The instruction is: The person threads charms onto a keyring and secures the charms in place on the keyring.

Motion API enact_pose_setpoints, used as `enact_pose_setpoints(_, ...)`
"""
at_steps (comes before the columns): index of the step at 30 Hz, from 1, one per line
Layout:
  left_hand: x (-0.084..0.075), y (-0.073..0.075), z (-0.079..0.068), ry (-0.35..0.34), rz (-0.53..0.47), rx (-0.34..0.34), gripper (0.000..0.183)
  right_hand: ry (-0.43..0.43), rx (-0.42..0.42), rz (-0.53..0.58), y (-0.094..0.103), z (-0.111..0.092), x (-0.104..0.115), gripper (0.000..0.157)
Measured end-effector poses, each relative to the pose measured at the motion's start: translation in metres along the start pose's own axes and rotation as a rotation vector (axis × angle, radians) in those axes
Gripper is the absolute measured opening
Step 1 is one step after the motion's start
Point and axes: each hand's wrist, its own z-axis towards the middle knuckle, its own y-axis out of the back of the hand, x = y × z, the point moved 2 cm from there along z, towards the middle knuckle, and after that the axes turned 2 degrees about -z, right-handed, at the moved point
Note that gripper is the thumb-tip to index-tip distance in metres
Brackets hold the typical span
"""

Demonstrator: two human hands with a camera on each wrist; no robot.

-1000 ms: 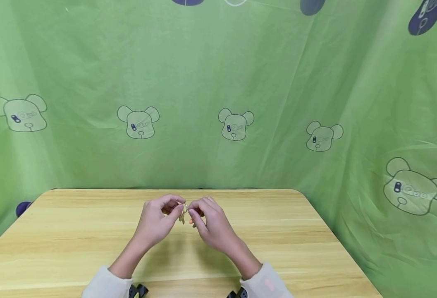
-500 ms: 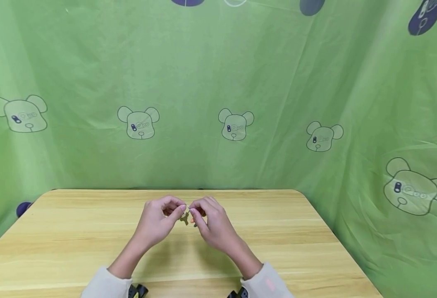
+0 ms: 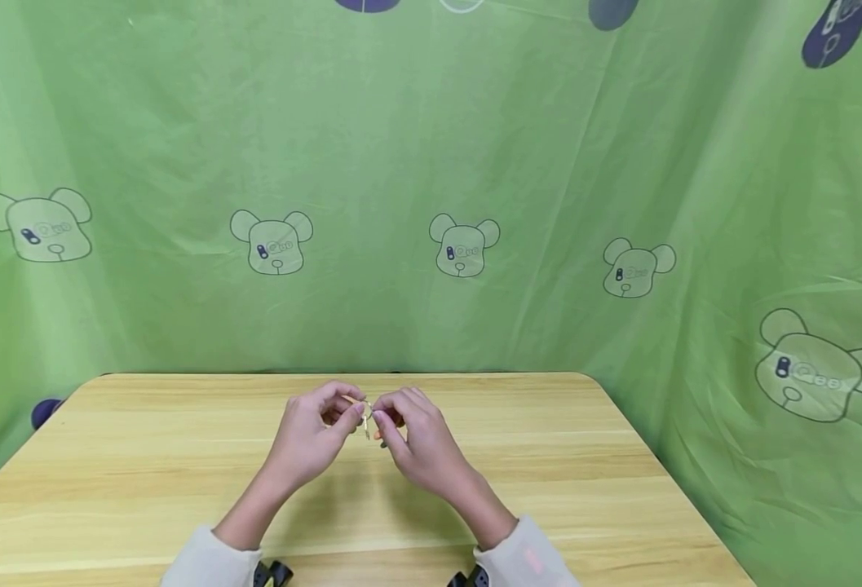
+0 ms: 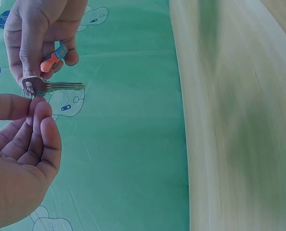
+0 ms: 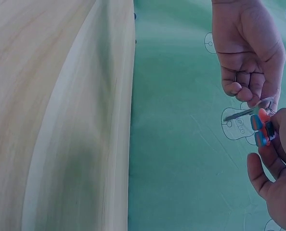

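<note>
Up above the table, my left hand (image 3: 311,432) and right hand (image 3: 419,436) meet fingertip to fingertip. Thumb and index finger of the left pinch a small metal key ring (image 5: 267,101). From the other side the right thumb and index finger pinch the same ring. A key (image 4: 43,86) hangs from it between the hands, edge-on in the head view; more than one may be stacked there. An orange and blue charm (image 5: 261,129) dangles beneath the right fingers, mostly covered in the head view. Where the ring passes under the fingertips is hidden.
A wooden table (image 3: 166,465) with rounded far corners lies below the hands. Green cloth (image 3: 372,147) printed with bear heads hangs behind it and along the right side. Dark camera mounts (image 3: 272,573) sit at the wrists.
The dangling key swung and turned: its flat face showed half a second ago, and now it is edge-on. Both hands keep their pinch and have barely moved.
</note>
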Motion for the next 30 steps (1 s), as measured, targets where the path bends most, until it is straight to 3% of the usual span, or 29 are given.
enact_pose_setpoints(13,0.0014,-0.0010,0.0006,0.024,0.002,0.003,0.003,-0.012,0.008,-0.005,0.0008,0.0003,0.0012,0.008)
enact_pose_setpoints(30,-0.0001,0.0029,0.0011,-0.033,0.046,0.039,0.006,-0.012,-0.006,-0.013,0.0028,0.0016,0.0016,0.004)
